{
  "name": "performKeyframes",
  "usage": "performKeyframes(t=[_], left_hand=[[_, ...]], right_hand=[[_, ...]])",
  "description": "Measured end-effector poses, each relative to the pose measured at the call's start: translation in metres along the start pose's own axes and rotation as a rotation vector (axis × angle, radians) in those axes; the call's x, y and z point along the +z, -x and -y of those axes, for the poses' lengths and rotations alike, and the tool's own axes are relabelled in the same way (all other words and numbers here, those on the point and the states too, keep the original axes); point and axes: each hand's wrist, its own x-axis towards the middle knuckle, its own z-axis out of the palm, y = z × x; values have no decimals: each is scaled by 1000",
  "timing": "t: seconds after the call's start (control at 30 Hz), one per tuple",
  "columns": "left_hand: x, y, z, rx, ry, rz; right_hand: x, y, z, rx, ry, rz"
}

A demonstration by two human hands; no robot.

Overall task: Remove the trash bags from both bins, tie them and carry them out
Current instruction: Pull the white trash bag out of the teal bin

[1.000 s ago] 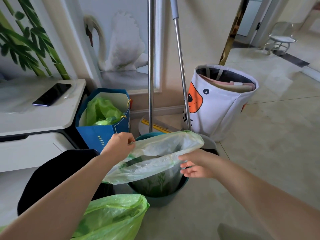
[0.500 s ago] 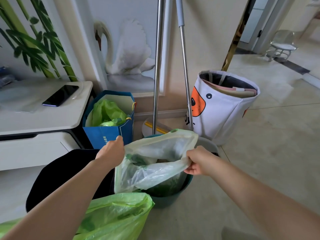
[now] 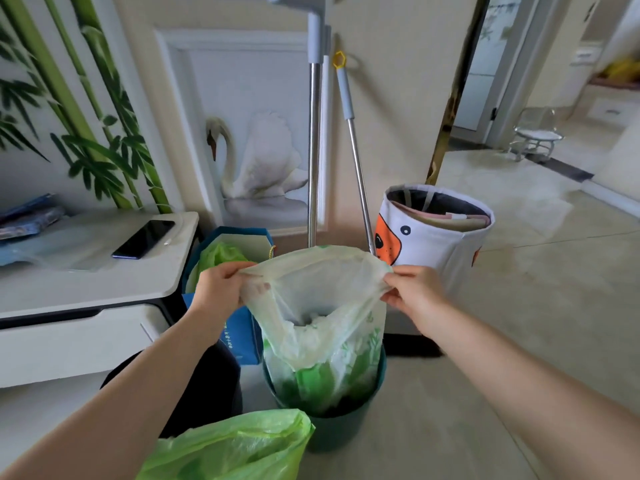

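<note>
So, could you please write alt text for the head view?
Two hands, left hand and right hand, grip the rim of a translucent trash bag, its bottom inside a teal bin. A green bag lies nearby.

A: What is the trash bag (image 3: 322,317) I pinch with my left hand (image 3: 221,292) and right hand (image 3: 414,294) made of?
B: Thin, translucent, crinkled plastic film.
A: And the bin (image 3: 341,427) under it?
B: Smooth matt teal plastic. The green bag (image 3: 239,448) is glossy film; the mop poles (image 3: 313,161) polished metal; the hamper (image 3: 433,244) matt cloth.
</note>
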Motion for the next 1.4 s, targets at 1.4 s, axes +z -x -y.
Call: performKeyframes(t=[1.4], left_hand=[[-25,222,-27,-182,72,-14]], right_hand=[[-223,152,34,-118,267,-299]])
